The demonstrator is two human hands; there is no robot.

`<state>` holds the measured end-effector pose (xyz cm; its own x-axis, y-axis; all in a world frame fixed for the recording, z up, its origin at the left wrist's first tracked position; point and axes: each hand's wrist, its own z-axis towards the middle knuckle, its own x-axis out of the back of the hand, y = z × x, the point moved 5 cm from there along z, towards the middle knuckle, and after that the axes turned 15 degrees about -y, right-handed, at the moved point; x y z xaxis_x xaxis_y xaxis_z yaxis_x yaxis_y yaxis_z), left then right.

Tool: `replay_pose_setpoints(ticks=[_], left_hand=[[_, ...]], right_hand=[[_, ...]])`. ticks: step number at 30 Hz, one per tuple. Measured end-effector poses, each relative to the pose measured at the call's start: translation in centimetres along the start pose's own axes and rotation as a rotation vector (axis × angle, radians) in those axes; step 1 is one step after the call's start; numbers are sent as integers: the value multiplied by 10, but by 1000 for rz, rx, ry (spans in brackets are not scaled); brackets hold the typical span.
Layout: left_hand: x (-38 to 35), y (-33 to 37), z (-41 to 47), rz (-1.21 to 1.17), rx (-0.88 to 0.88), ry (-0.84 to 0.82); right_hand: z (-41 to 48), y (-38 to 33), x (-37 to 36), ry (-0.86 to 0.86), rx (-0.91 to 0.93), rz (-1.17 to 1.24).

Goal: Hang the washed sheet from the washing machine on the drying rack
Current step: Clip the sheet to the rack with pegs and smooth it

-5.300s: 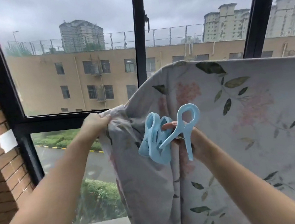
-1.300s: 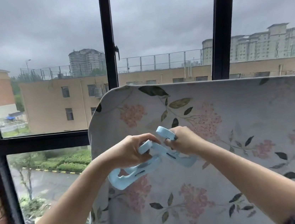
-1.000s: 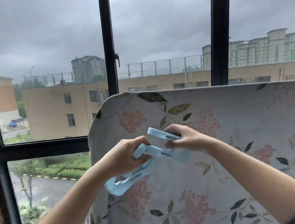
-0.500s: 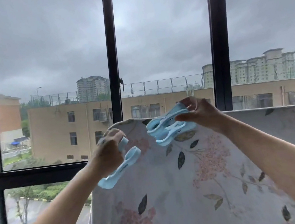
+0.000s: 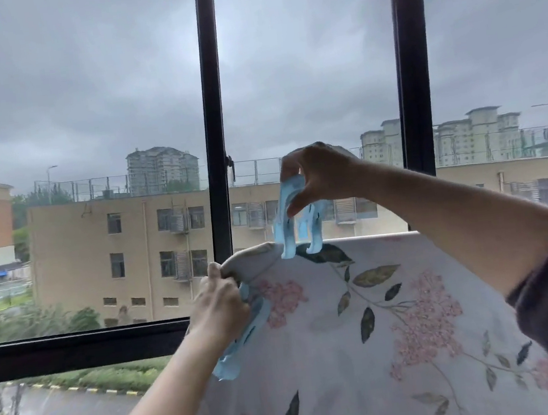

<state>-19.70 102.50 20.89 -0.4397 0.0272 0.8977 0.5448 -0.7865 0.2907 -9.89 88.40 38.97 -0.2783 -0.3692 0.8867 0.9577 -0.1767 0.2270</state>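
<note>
While a flowered sheet point(image 5: 384, 331) hung draped over a rail hidden under its own fabric, a person's right hand point(image 5: 320, 175) hovered just above the sheet's top fold, near its left end. Its thumb and fingers point(image 5: 295, 165) pinched the handles of a pale blue peg point(image 5: 294, 225). The squeeze held the peg's jaws apart so that they straddled the fold, their tips at the cloth.

Just below the fold, at the sheet's left edge, the left hand point(image 5: 220, 303) had its fingers curled round a second peg point(image 5: 243, 335). Its thumb rested against the sheet's rounded corner. Whether it also gripped the cloth could not be told.

Beyond the sheet stood a dark window frame point(image 5: 212, 111), with grey sky and buildings outside.

Hanging looked done and pegging was the step in hand. The next move probably called for pushing the open peg down until it seated over fold and rail, then easing the pinch so it clamped.
</note>
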Motion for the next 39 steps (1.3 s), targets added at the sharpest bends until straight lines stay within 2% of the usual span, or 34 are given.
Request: replay_pose_setpoints(ticks=[6, 14, 22, 25, 30, 32, 34, 35, 37, 39], left_hand=[[2, -7, 2, -8, -12, 22], [-3, -8, 9, -22, -49, 68], [-4, -10, 10, -24, -36, 81], [-6, -12, 10, -50, -40, 90], [-2, -16, 10, -52, -35, 120], [-6, -19, 7, -54, -9, 134], [-15, -22, 2, -98, 21, 147], [-20, -23, -1, -121, 28, 166], [-34, -19, -10, -122, 21, 210], [-46, -13, -21, -121, 9, 250]], right_hand=[[27, 0, -21, -181, -43, 83], [43, 4, -33, -283, -55, 214], [41, 13, -40, -498, -199, 173], [39, 15, -45, -507, -239, 194], [14, 29, -62, -403, -308, 470], [-8, 44, -83, -465, -384, 433], [-32, 58, -108, -557, -461, 275], [-42, 64, -118, -525, -488, 165], [-60, 73, -130, -336, -509, -21], [-76, 72, -141, -168, -471, -91]])
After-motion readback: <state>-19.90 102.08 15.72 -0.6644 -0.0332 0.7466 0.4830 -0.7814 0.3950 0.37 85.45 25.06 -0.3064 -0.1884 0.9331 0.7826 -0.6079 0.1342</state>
